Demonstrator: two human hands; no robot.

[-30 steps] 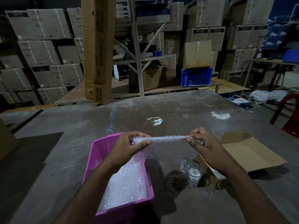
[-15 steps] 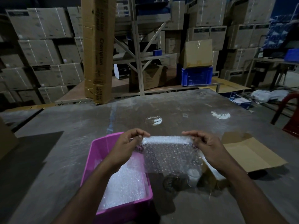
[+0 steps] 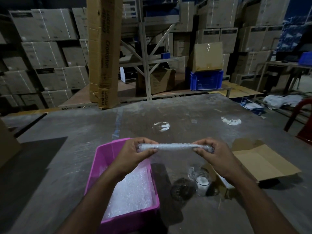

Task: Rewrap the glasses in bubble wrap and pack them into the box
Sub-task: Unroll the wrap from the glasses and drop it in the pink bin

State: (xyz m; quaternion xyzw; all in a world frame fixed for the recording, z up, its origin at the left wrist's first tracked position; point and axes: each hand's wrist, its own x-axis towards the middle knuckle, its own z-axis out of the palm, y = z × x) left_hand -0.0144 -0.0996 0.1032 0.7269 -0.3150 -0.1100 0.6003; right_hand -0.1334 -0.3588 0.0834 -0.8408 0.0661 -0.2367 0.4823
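Pinching each end of a rolled bubble wrap (image 3: 174,146), the left hand (image 3: 135,153) and right hand (image 3: 216,157) hold something light and limp; below the right hand stand fragile glasses (image 3: 201,180), best gripped around their sides.

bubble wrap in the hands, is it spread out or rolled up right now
Rolled up. The bubble wrap is a thin tight tube held level above the table, with the left hand and right hand each pinching one end.
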